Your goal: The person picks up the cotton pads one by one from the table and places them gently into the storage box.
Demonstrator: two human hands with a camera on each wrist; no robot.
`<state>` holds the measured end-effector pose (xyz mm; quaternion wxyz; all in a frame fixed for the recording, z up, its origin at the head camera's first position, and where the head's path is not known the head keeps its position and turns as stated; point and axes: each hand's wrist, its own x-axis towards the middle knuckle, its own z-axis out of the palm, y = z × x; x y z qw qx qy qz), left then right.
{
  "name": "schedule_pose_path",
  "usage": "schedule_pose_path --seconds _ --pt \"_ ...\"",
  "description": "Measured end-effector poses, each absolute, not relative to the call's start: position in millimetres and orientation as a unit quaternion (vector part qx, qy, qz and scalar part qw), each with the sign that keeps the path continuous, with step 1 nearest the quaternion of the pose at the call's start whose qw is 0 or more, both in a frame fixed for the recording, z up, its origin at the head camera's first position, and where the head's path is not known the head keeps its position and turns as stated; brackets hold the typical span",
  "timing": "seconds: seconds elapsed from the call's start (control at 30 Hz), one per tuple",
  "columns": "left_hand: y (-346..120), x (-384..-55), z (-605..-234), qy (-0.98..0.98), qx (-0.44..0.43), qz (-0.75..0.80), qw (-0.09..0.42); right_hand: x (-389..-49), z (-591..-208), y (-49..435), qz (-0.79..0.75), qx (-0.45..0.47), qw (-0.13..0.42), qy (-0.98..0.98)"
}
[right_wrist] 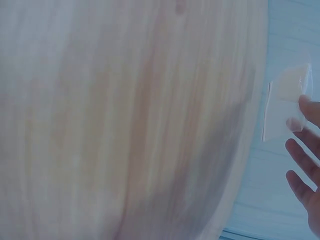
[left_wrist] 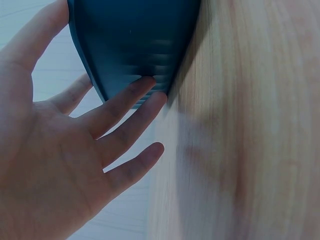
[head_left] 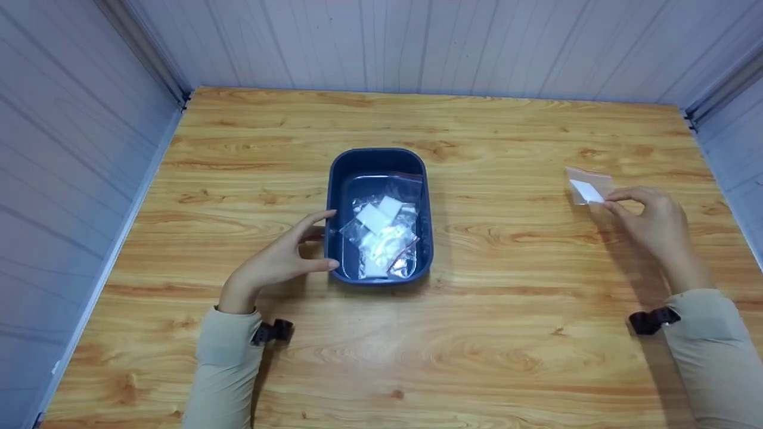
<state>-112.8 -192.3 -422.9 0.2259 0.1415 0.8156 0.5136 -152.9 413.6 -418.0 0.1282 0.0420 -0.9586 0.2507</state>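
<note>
A dark blue plastic bin [head_left: 378, 156] stands on the wooden table, with several clear zip-lock bags [head_left: 408, 187] holding white square pieces [head_left: 374, 219] inside. My left hand [head_left: 271, 259] is at its left side, fingers spread and fairly straight. In the head view the thumb and index fingertips reach the left rim, while the left wrist view has other fingers against the bin's outer wall [left_wrist: 132, 35]. Off to the right, my right hand [head_left: 653, 220] pinches a small clear zip-lock bag [head_left: 587, 186] by its corner between thumb and index finger. A white piece shows inside this bag.
The wood-grain table [head_left: 501, 333] reaches back to a pale panelled wall [head_left: 417, 47], and similar panels rise at left and right. A dark wrist device [head_left: 277, 331] sits at each sleeve cuff.
</note>
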Motion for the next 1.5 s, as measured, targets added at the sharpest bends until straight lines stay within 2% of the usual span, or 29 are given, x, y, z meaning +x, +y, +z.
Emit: schedule_pose_path --seconds 0.43,0.83,1.5 --pt "-192.2 -113.7 -422.6 0.81 0.151 0.519 0.225 -137.1 -414.0 396.1 0.226 0.089 0.211 -0.947" --pt "-192.0 -113.5 -422.0 0.812 0.142 0.518 0.226 -121.8 -410.8 377.7 0.228 0.128 0.254 -0.931" --pt "-193.1 -112.0 -424.1 0.814 0.14 0.516 0.226 -100.6 -404.7 335.6 0.247 0.235 0.272 -0.9"
